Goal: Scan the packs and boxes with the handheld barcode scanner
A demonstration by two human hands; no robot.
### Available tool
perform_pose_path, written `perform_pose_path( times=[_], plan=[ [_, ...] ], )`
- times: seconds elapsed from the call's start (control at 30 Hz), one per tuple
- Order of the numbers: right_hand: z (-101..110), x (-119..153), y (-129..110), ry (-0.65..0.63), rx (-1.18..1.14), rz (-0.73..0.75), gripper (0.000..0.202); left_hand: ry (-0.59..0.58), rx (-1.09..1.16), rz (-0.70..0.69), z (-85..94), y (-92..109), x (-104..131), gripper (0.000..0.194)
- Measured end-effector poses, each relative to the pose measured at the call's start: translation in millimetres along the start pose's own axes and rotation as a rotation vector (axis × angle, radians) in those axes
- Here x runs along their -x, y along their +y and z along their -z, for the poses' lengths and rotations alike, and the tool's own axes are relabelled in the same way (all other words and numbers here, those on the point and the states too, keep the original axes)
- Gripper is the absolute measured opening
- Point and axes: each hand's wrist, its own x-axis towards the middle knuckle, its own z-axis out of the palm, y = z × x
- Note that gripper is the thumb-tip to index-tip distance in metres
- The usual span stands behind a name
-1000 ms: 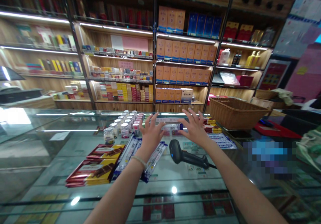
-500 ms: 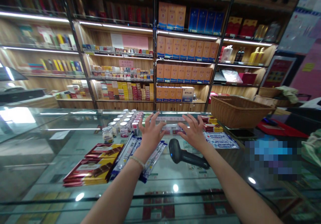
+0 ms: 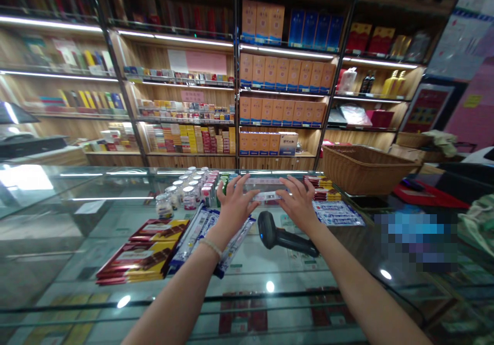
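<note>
A small whitish pack (image 3: 267, 196) is held at its two ends, just above the glass counter (image 3: 127, 201). My left hand (image 3: 233, 201) has its thumb and fingers curved round the left end; my right hand (image 3: 299, 201) has the right end at its fingertips. The exact contact is small and partly hidden. The black barcode scanner (image 3: 287, 239) lies below my right hand. Blue-and-white long packs (image 3: 193, 237) lie under and beside my left forearm, with red-and-yellow chocolate packs (image 3: 142, 252) left of them. White-lidded jars (image 3: 189, 195) and pink small packs (image 3: 208, 190) stand left of my left hand.
Right of my right hand lie more chocolate packs (image 3: 322, 188) and blue-and-white packets (image 3: 339, 213). A wicker basket (image 3: 366, 172) stands behind them, near a red mat (image 3: 420, 198). Shelves of boxes (image 3: 283, 110) line the wall behind the counter.
The whitish pack between my hands now looks lifted and turned, with the fingers closer round its ends. The view has shifted slightly; the scanner and other goods lie as before.
</note>
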Motion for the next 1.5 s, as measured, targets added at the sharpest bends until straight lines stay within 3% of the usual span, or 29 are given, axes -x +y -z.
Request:
perform_pose_path(
  times=[0.27,0.5,0.77,0.93,1.23,1.5],
  plan=[
    [-0.7,-0.2,-3.4,-0.010,-0.015,-0.058,0.017,0.024,0.003,0.001,2.7,3.2,-1.1,0.011],
    [-1.1,0.3,-6.3,-0.062,-0.078,-0.092,0.020,0.023,-0.020,-0.001,3.1,2.6,-1.0,0.012],
    [4.1,-2.3,-6.4,-0.149,-0.179,-0.210,0.027,0.090,-0.063,-0.088,2.2,0.7,0.0,0.033],
    [3.3,-1.5,-5.9,-0.133,-0.229,-0.192,0.027,0.115,-0.079,-0.079,2.2,0.6,1.1,0.020],
    [1.5,1.6,-3.8,-0.079,-0.104,-0.129,0.037,0.097,-0.066,-0.037,2.5,-1.8,0.8,0.021],
    [-2.3,2.5,-2.4,-0.029,-0.035,-0.092,0.029,0.086,-0.051,-0.027,4.2,0.0,0.2,0.019]
  ],
)
